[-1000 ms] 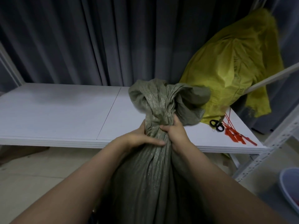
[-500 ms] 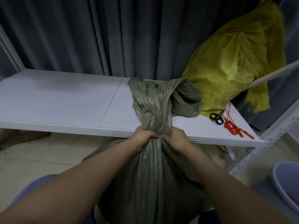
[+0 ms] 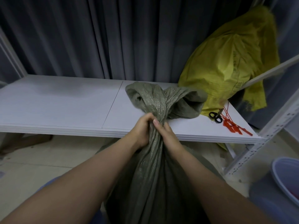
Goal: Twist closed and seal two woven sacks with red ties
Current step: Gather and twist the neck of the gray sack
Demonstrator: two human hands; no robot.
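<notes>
A grey-green woven sack (image 3: 150, 183) stands on the floor in front of me, its neck gathered and twisted. My left hand (image 3: 142, 128) grips the neck from the left and my right hand (image 3: 168, 135) grips it from the right, the two hands touching. The loose mouth of the sack flops onto the white shelf board (image 3: 64, 107) above my hands. A yellow woven sack (image 3: 226, 62) leans at the back right of the shelf. Several red ties (image 3: 233, 125) lie on the shelf's right end.
Black-handled scissors (image 3: 215, 117) lie beside the red ties. A white perforated metal upright (image 3: 265, 139) frames the shelf on the right. A pale blue basin (image 3: 288, 178) sits on the floor at far right. Dark curtains (image 3: 113, 38) hang behind the shelf.
Both hands have kept hold of the neck and closed together on it. The twisted neck looks tighter and the loose mouth has dropped lower onto the shelf.
</notes>
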